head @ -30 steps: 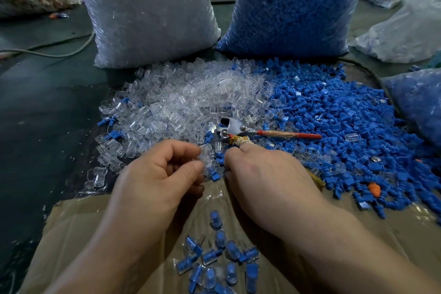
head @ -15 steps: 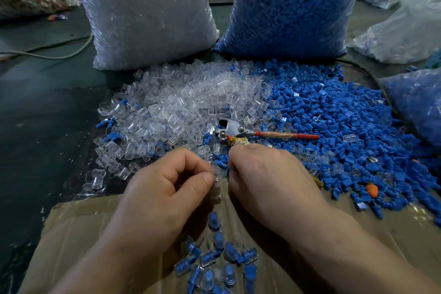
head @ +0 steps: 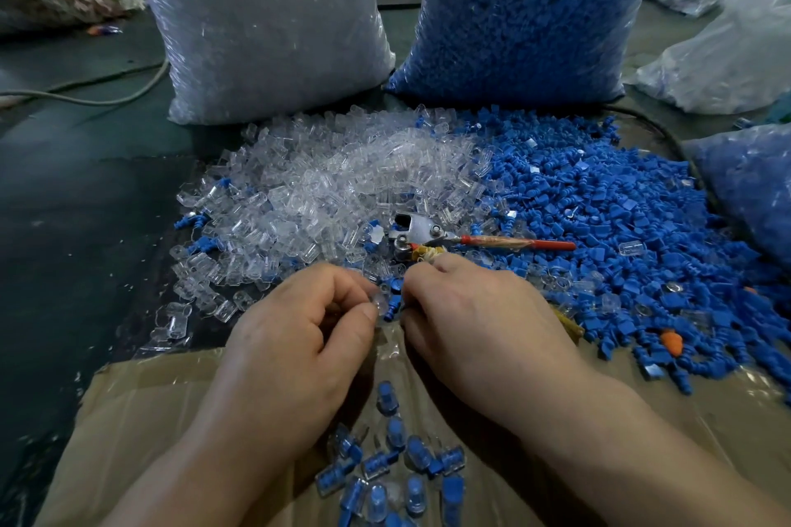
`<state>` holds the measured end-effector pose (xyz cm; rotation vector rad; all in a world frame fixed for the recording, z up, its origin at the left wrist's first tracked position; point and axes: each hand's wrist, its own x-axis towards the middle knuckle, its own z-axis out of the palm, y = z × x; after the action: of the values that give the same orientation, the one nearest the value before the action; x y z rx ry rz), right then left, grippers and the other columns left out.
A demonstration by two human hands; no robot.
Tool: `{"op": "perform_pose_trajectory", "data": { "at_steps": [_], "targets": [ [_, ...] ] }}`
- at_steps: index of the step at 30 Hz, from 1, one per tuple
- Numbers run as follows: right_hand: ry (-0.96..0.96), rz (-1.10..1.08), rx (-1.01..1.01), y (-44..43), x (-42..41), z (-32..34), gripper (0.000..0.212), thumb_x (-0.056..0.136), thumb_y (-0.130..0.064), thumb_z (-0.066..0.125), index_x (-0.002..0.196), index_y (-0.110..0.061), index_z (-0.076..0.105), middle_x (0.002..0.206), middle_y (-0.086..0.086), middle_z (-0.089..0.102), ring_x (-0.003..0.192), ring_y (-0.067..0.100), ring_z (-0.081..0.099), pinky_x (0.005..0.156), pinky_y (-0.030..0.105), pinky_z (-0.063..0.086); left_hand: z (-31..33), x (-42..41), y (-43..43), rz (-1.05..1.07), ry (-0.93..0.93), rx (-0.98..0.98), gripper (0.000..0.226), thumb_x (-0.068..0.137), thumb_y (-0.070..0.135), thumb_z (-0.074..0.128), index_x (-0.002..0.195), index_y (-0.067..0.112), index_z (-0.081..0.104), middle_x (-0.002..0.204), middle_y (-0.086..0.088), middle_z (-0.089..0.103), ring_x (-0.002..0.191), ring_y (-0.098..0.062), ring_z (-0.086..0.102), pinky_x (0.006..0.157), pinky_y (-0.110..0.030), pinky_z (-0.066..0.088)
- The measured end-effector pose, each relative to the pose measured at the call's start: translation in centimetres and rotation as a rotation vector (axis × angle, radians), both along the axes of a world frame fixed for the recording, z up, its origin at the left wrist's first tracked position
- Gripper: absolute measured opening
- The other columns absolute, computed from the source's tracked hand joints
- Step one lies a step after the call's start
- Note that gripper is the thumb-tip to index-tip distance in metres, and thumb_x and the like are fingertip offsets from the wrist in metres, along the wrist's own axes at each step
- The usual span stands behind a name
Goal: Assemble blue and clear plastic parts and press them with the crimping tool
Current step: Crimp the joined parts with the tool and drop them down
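**Blue part point(head: 393, 306) meets clear part point(head: 379, 302) just below the crimping tool point(head: 421, 232)**

We pinch the clear part between thumb and forefinger of our left hand point(head: 299, 334). Our right hand point(head: 479, 321) curls round the blue part, whose end shows between the hands. Whether the two parts touch, we cannot tell. The crimping tool lies just beyond our knuckles, red handle pointing right. The clear pile point(head: 321, 193) spreads to its left and the blue pile point(head: 620, 218) to its right. Nearer us than the tool, assembled pieces point(head: 406, 466) lie on cardboard point(head: 150, 419).
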<state>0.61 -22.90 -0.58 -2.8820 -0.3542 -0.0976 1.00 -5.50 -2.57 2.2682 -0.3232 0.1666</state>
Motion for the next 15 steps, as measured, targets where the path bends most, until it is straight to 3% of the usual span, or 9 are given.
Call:
{"op": "perform_pose_trajectory", "data": {
  "at_steps": [2, 5, 6, 9, 12, 15],
  "targets": [
    [-0.024, -0.021, 0.121, -0.4, 0.1, -0.1, 0.011, 0.096, -0.037, 0.048, 0.092, -0.028, 0.048, 0.09, -0.008, 0.053, 0.075, 0.021, 0.054, 0.061, 0.037, 0.044, -0.3, 0.0, 0.1, 0.058, 0.053, -0.149, 0.023, 0.077, 0.058, 0.055, 0.09, 0.041, 0.065, 0.092, 0.026, 0.071, 0.081, 0.0, 0.069, 0.06, -0.026, 0.056],
    [-0.061, -0.045, 0.308, -0.7, 0.2, -0.2, 0.013, 0.093, -0.037, 0.057, 0.086, -0.027, 0.052, 0.082, -0.009, 0.057, 0.076, 0.014, 0.055, 0.069, 0.039, 0.048, -0.6, 0.0, 0.1, 0.107, 0.228, -0.434, 0.038, 0.068, 0.06, 0.067, 0.092, 0.032, 0.072, 0.08, 0.001, 0.076, 0.075, -0.023, 0.075, 0.069, -0.056, 0.062],
    [-0.07, -0.06, 0.375, -0.8, 0.2, -0.3, 0.014, 0.092, -0.036, 0.06, 0.085, -0.027, 0.052, 0.077, -0.009, 0.058, 0.072, 0.009, 0.054, 0.067, 0.036, 0.048, -0.6, 0.0, 0.0, 0.107, 0.285, -0.523, 0.039, 0.065, 0.057, 0.072, 0.091, 0.028, 0.072, 0.08, -0.005, 0.076, 0.076, -0.029, 0.075, 0.071, -0.056, 0.061],
    [0.026, -0.138, 0.677, -0.8, 0.1, -0.2, 0.012, 0.09, -0.034, 0.066, 0.09, -0.032, 0.055, 0.077, -0.009, 0.065, 0.065, 0.007, 0.062, 0.061, 0.032, 0.053, -0.6, 0.1, -0.2, 0.106, 0.405, -0.698, 0.032, 0.064, 0.04, 0.082, 0.087, 0.021, 0.072, 0.077, -0.014, 0.074, 0.073, -0.034, 0.075, 0.065, -0.04, 0.058],
    [0.315, -0.116, 1.1, -0.7, -0.3, 0.4, 0.009, 0.09, -0.025, 0.069, 0.086, -0.028, 0.061, 0.071, 0.003, 0.069, 0.055, 0.02, 0.068, 0.048, 0.037, 0.056, -0.1, 0.1, -0.3, 0.077, 0.402, -0.727, 0.023, 0.071, 0.029, 0.087, 0.086, 0.022, 0.072, 0.075, -0.015, 0.073, 0.067, -0.027, 0.073, 0.061, -0.036, 0.058],
    [0.421, -0.074, 1.215, -0.6, -0.7, 0.7, 0.006, 0.089, -0.022, 0.07, 0.085, -0.023, 0.066, 0.062, 0.004, 0.062, 0.05, 0.021, 0.061, 0.046, 0.033, 0.051, 0.1, 0.2, -0.3, 0.065, 0.344, -0.678, 0.01, 0.081, 0.021, 0.077, 0.087, 0.028, 0.072, 0.072, -0.008, 0.072, 0.062, -0.02, 0.072, 0.055, -0.027, 0.056]
  ]
}}
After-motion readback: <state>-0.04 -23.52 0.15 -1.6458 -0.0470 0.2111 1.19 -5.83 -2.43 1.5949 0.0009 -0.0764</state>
